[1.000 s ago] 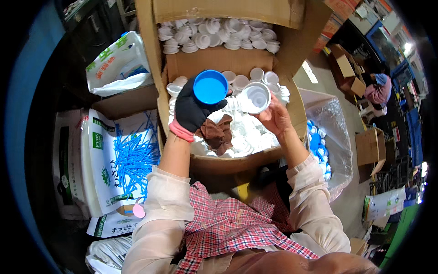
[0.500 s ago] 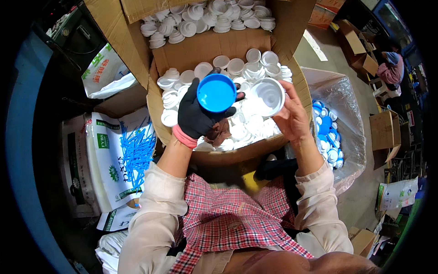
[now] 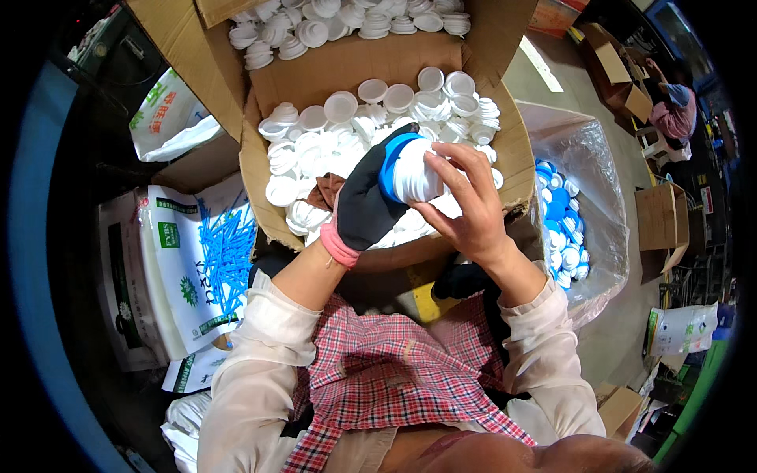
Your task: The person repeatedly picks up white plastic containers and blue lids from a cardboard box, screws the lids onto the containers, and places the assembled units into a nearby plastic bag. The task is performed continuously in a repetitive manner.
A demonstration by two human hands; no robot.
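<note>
1. The left hand point(image 3: 371, 201), in a dark glove with a pink cuff, is closed around a blue cap point(image 3: 390, 162); the thumb and fingers wrap its rim.
2. The right hand point(image 3: 465, 201), bare, is closed on a white ribbed insert point(image 3: 418, 175), fingers spread over its side wall from 3 o'clock.
3. Cap and insert meet between the two hands, the white piece touching the blue ring, seemingly seated in it. How deep it sits I cannot tell.
4. The pair is held in the air above the near edge of an open cardboard box point(image 3: 505, 150), at about 12 o'clock from the person's chest.
5. The box is filled with loose white inserts point(image 3: 331, 126); a second box point(image 3: 181, 55) behind it, further toward 12 o'clock, holds more.
6. At 3 o'clock a clear plastic bag point(image 3: 583, 165) holds joined blue and white caps point(image 3: 564, 229).
7. At 9 o'clock lies a white sack with green print point(image 3: 173, 268), showing thin blue sticks point(image 3: 225, 252).
8. Handling, as a judgement: both parts look like light, stiff moulded plastic, smooth and a little slippery. The ribbed wall of the insert gives the bare fingers purchase; the cap is best held by its outer rim, leaving the open face free.
</note>
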